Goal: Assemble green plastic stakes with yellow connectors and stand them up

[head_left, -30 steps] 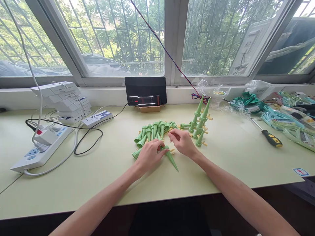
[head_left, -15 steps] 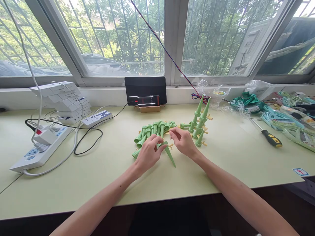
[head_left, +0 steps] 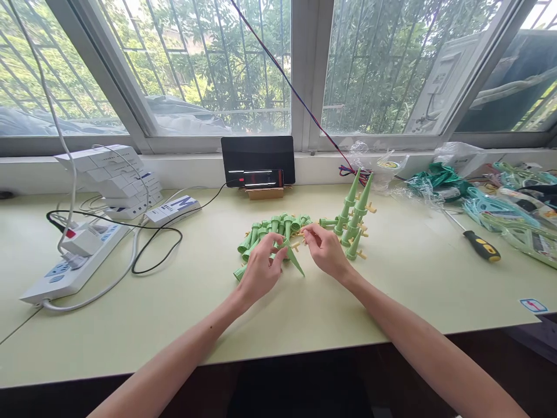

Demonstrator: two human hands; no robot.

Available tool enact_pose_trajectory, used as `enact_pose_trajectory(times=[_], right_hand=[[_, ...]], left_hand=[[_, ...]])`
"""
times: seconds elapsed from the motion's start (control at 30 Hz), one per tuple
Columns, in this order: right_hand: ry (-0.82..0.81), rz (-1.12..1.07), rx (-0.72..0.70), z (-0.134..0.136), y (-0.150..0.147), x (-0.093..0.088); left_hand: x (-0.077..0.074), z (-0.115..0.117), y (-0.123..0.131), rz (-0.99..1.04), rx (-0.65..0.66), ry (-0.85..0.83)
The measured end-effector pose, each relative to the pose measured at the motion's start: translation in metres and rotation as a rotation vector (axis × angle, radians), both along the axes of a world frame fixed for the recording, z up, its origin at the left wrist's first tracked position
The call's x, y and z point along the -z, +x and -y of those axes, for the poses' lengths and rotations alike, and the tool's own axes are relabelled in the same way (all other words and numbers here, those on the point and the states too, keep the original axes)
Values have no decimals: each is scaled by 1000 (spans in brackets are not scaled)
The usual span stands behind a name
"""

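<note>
My left hand (head_left: 262, 266) is closed with thumb and fingers on the wide end of a green plastic watering spike (head_left: 296, 263). Its tip points down toward me, and a small yellow valve (head_left: 296, 247) sticks out from its side. To the right, my right hand (head_left: 324, 251) is pinched shut near some yellow bits; what lies between its fingertips is too small to make out. Behind my hands lies a pile of green spikes (head_left: 275, 223), partly hidden by my left hand. Stacked spikes with yellow valves (head_left: 360, 211) stand upright beyond my right hand.
A tablet (head_left: 257, 154) with a phone (head_left: 263, 179) before it leans at the window. On the left are a power strip (head_left: 82, 270), cables and stacked white boxes (head_left: 117, 183). A screwdriver (head_left: 481, 245) and plastic-wrapped items (head_left: 491, 209) lie on the right.
My left hand has shifted the green spike slightly up and left, toward the pile, and its fingers have loosened a little. My right hand has barely moved.
</note>
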State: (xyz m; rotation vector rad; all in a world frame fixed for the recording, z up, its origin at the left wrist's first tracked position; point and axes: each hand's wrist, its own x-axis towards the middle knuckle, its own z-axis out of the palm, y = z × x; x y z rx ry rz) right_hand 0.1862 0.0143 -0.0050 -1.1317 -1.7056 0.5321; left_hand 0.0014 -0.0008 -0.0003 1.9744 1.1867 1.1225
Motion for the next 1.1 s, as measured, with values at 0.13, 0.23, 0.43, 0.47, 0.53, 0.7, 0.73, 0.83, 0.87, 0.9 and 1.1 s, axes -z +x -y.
enact_pose_trajectory(times=[0.13, 0.23, 0.43, 0.47, 0.53, 0.7, 0.73, 0.83, 0.87, 0.9, 1.1], right_hand=[[-5, 12, -11, 0, 0, 1], [-6, 20, -15, 0, 0, 1], [2, 26, -31, 1, 0, 0], [4, 25, -33, 1, 0, 0], [9, 22, -38, 1, 0, -1], [19, 9, -60, 2, -1, -3], [21, 9, -61, 2, -1, -3], [27, 11, -66, 3, -2, -3], [30, 10, -69, 3, -2, -3], [32, 11, -73, 3, -2, -3], [35, 8, -98, 2, -2, -4]], left_hand=[[-3, 0, 1, 58, -2, -36], [-2, -1, 1, 81, -11, -39], [0, -4, 0, 139, -11, -42], [0, -4, 0, 156, -9, -52], [-1, -4, -1, 188, -10, -81], [-4, -3, -1, 172, -60, -169], [-4, -2, -1, 169, -66, -179], [-5, -3, -1, 172, -68, -185], [-5, -3, -1, 174, -65, -185], [-4, -3, -1, 176, -64, -185], [-4, -3, -2, 184, -62, -179]])
